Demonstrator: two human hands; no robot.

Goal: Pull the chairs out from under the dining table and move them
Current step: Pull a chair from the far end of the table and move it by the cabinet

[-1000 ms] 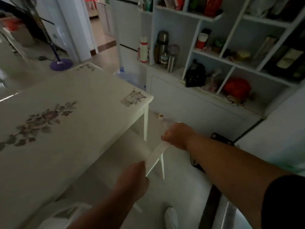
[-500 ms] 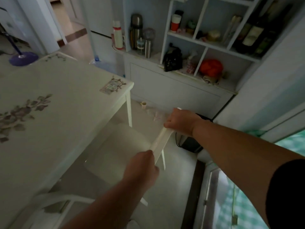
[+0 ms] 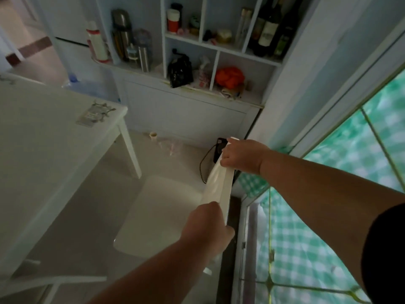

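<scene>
A white chair [image 3: 162, 213] stands on the floor to the right of the white dining table [image 3: 43, 137], its seat fully out from under the tabletop. My right hand [image 3: 241, 155] grips the far end of the chair's top back rail [image 3: 219, 185]. My left hand [image 3: 208, 227] grips the near end of the same rail. Part of a second white chair [image 3: 54, 280] shows at the lower left, tucked against the table's edge.
A white shelf cabinet [image 3: 186, 110] with flasks, bottles, a black bag and an orange bundle stands ahead. A black device with a cord [image 3: 219, 148] and a small cup [image 3: 153, 135] lie on the floor. A glass door with green checked curtain [image 3: 328, 194] is at the right.
The chair has come further out from the table toward the glass door, with both hands still on its back rail. My view has turned right.
</scene>
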